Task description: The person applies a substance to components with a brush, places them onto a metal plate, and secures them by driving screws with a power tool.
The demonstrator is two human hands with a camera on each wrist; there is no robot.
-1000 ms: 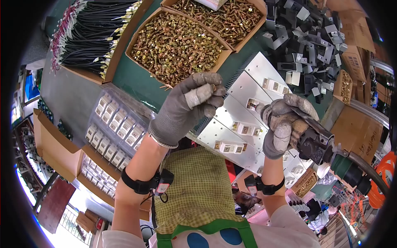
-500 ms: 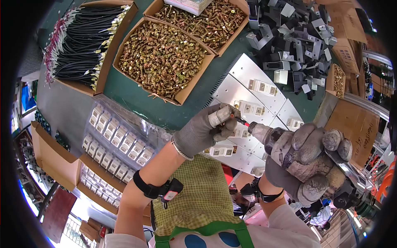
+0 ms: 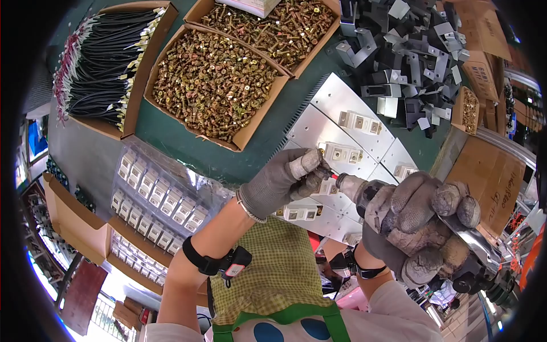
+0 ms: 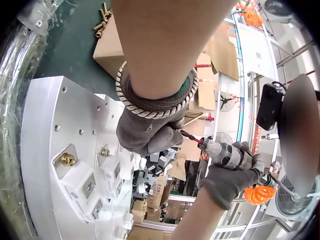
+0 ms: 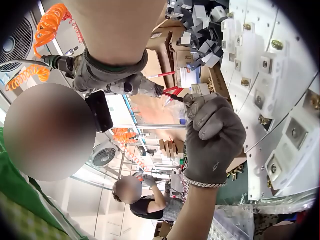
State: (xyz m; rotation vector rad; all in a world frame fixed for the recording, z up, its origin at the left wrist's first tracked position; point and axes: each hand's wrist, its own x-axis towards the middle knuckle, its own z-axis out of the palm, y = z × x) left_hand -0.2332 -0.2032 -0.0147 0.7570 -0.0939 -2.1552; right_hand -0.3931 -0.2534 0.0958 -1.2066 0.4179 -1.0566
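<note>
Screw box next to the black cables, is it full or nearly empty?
Close to full: the screws hide the floor of the box and heap up near its rim.

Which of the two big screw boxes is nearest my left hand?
The front box, its corner toward your left hand; the back box has a white item over it.

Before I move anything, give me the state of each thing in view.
Left hand: gloved, pinching at the driver bit's tip
Right hand: gloved, gripping the driver
Driver: held, pointing at left hand; running or not, cannot tell
Near screw box: open, well filled
Cable box: open, filled
Dark brackets: loose heap
White blocks: sitting on metal plates
</note>
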